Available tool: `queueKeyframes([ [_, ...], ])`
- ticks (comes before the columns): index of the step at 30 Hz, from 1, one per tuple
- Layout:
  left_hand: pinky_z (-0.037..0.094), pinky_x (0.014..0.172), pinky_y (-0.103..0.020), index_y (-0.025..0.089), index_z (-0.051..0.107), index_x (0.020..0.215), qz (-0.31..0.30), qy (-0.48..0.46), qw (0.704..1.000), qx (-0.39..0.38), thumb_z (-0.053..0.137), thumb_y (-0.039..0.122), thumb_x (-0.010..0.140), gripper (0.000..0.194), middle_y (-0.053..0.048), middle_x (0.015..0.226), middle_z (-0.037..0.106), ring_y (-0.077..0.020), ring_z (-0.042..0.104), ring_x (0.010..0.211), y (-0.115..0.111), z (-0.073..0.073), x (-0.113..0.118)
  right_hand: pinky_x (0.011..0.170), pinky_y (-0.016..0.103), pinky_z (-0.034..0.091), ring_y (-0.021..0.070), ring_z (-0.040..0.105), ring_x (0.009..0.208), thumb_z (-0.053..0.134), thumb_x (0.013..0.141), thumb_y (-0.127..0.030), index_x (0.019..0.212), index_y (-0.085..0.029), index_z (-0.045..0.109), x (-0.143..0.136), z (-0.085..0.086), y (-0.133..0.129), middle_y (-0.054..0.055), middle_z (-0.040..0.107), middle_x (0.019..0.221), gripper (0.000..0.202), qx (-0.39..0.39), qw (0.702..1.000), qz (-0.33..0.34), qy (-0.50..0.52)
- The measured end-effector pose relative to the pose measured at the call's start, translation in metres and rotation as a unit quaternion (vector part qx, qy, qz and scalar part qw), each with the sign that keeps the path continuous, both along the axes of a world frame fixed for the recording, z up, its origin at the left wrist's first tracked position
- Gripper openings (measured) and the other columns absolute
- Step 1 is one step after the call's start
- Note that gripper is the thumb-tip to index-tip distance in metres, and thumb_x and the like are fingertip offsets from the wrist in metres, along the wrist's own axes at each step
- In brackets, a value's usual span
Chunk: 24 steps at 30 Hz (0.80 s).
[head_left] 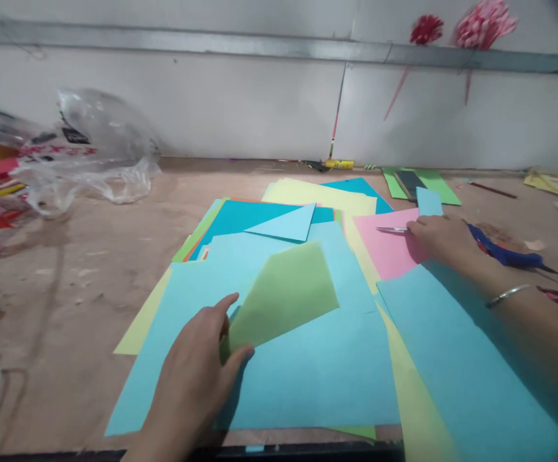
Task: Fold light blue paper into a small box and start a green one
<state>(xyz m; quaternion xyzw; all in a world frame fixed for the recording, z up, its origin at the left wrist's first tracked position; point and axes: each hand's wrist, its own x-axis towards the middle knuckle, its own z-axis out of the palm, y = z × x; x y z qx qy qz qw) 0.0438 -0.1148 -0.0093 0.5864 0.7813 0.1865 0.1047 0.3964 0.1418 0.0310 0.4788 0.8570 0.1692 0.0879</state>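
My left hand [197,359] is closed on the lower left corner of a green sheet of paper [288,292], gripped between thumb and fingers. This pale green piece has slanted edges and lies over a large light blue sheet [317,378]. At the right, my right hand [437,236] is closed round a pair of scissors [390,229]; their blades point left over a pink sheet [385,247], and the handles are hidden under my fingers. A light blue paper triangle [291,224] rests on the stacked sheets beyond the green piece.
A blue glue gun [505,250] with a cord lies beside my right forearm. Another light blue sheet [471,359] is under that arm. A clear plastic bag [101,154] sits at the back left. By the wall are a yellow tube [339,164] and a dark phone-like slab [408,184].
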Motion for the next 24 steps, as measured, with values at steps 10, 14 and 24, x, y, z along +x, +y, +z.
queueKeyframes([
  [10, 0.043, 0.053, -0.030, 0.023, 0.059, 0.083, -0.002, -0.024, 0.998, -0.059, 0.046, 0.039, 0.078, 0.022, -0.003, 0.067, 0.062, -0.0238, 0.061, 0.062, 0.001, 0.014, 0.003, 0.076, 0.029, 0.049, 0.0191, 0.065, 0.089, 0.037, 0.085, -0.008, 0.116, -0.018, 0.065, -0.044, 0.000, -0.065, 0.007, 0.071, 0.100, 0.043, -0.234, 0.928, 0.142, 0.252],
  [14, 0.044, 0.052, -0.031, 0.023, 0.060, 0.087, -0.006, -0.028, 0.998, -0.055, 0.047, 0.039, 0.079, 0.022, -0.003, 0.069, 0.066, -0.0248, 0.063, 0.062, 0.001, 0.017, 0.001, 0.073, 0.031, 0.051, 0.0189, 0.063, 0.086, 0.037, 0.093, -0.016, 0.116, -0.017, 0.064, -0.048, -0.015, -0.087, 0.011, 0.067, 0.096, 0.036, -0.283, 0.887, 0.207, 0.300],
  [24, 0.052, 0.085, -0.053, 0.005, 0.047, 0.135, -0.008, 0.147, 0.986, 0.083, 0.051, 0.050, 0.091, 0.063, -0.022, 0.109, 0.061, -0.0385, 0.061, 0.103, 0.004, 0.005, 0.002, 0.066, 0.032, 0.045, 0.0206, 0.056, 0.077, 0.036, 0.099, -0.032, 0.108, -0.019, 0.070, -0.052, -0.033, -0.095, 0.010, 0.064, 0.087, 0.037, -0.218, 0.913, 0.206, 0.277],
])
